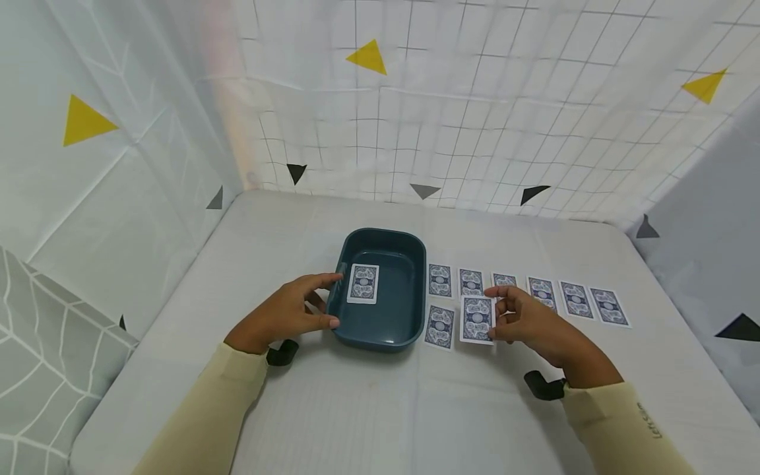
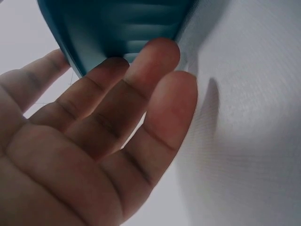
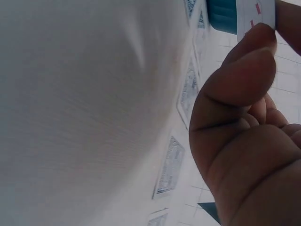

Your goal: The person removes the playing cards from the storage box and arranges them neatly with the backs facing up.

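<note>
My right hand [image 1: 522, 323] pinches a playing card [image 1: 477, 320] by its right edge, its blue patterned back facing up. In the right wrist view, a pale face with red marks shows on the held card [image 3: 256, 16]. To the left, my left hand [image 1: 297, 310] touches the left side of a dark teal tray [image 1: 418, 310], with fingers loosely extended against the wall and rim. The left wrist view shows those fingers [image 2: 157, 94] beside the tray's outer wall [image 2: 94, 28]. One card [image 1: 363, 284] lies back up inside the tray, toward its left side.
Right of the tray, several back-up cards form a row, from one card [image 1: 440, 281] by the tray to another [image 1: 610, 307] at the right. Below the row lies a single card [image 1: 439, 327]. A white cloth covers the table [image 1: 356, 409]; white sheeting [image 1: 451, 119] rises behind and beside it.
</note>
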The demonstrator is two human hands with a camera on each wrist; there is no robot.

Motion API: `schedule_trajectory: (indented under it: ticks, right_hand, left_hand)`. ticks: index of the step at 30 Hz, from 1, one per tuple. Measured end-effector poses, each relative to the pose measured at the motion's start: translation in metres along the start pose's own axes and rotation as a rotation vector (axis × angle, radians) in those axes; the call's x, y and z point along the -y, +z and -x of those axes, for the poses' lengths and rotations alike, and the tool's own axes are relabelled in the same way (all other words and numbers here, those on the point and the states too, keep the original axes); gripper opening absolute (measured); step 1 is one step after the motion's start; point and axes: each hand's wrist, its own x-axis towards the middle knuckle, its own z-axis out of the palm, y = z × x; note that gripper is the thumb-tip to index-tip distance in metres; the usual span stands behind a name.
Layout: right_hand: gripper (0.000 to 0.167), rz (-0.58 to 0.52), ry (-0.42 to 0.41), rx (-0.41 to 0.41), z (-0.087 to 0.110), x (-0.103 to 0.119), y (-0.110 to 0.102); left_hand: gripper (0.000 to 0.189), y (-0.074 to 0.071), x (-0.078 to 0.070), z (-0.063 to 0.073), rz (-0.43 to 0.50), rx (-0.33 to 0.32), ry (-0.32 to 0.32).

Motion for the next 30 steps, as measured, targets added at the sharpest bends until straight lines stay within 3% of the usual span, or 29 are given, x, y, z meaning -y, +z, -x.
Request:
schedule_trajectory:
  ticks: [7, 16, 30]
  right_hand:
    - [0.082, 0.092, 0.057, -0.034, -0.006, -0.01, 0.006]
    - [0.08, 0.349, 0.111, -0.141, -0.006, -0.013, 0.015]
    - [0.082, 0.389, 0.111, -0.164, -0.01, -0.013, 0.017]
  left_hand:
    - [0.083, 0.0, -0.001, 0.001, 0.004, -0.001, -0.004]
    - [0.084, 0.0, -0.001, 0.0, 0.006, -0.004, -0.015]
    - [0.083, 0.0, -0.002, 0.001, -0.009, -0.006, 0.017]
